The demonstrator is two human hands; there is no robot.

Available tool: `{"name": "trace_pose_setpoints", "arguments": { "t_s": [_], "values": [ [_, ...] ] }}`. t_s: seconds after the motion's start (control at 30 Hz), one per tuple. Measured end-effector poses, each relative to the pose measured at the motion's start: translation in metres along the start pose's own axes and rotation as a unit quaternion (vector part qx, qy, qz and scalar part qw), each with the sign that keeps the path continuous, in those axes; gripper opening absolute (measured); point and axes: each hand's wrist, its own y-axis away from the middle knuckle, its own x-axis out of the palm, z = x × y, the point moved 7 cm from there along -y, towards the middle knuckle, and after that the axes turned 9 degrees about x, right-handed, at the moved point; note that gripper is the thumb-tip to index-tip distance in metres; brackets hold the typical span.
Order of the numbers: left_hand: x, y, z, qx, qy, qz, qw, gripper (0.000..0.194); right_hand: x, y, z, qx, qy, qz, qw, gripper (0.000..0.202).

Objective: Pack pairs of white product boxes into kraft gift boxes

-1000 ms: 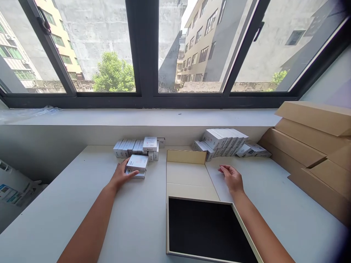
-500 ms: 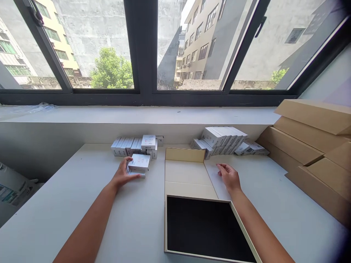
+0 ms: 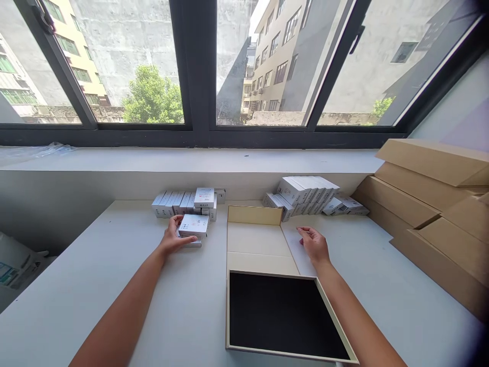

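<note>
Left of the frame's centre, a small white printed box (image 3: 194, 224) is held at its left end by the left hand (image 3: 172, 239), the thumb laid along its near side and the fingers set at its far edge. Beneath it, a second white box (image 3: 194, 244) is partly covered. At centre right, the right hand (image 3: 315, 244) is poised near the lid's right edge, its fingers curled and drawn narrowly together; whether anything small is pinched there cannot be told. Between the hands, a cream lid (image 3: 254, 238) is laid open behind a black-lined tray (image 3: 282, 316), which is set at the lower centre of the white table (image 3: 95, 275). Against the wall at centre left, a row of white boxes (image 3: 168, 205) is lined up, with one box (image 3: 204, 198) laid flat on top at its right end. Right of centre, another group of white boxes (image 3: 305, 196) is stacked in tiers. Brown cardboard (image 3: 412, 199) is piled at the right edge, while a tree (image 3: 151, 97) is framed by the window at upper left.
</note>
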Motion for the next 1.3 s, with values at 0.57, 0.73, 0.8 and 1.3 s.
{"name": "trace_pose_setpoints", "arguments": {
  "t_s": [0.57,0.73,0.8,1.3],
  "values": [
    [-0.037,0.015,-0.005,-0.097,0.07,0.153,0.981,0.093,-0.001,-0.003,-0.006,0.006,-0.032,0.001,0.999,0.041],
    [-0.027,0.02,-0.011,-0.08,0.098,0.194,0.973,0.106,0.0,-0.003,-0.005,0.007,-0.056,0.002,0.998,0.044],
    [-0.021,0.02,-0.011,-0.094,0.087,0.187,0.974,0.103,0.0,-0.002,-0.004,0.008,-0.065,0.004,0.998,0.046],
    [-0.027,0.023,-0.012,-0.102,0.124,0.208,0.965,0.095,0.002,0.003,0.003,0.009,-0.079,0.014,0.997,0.046]
  ]
}}
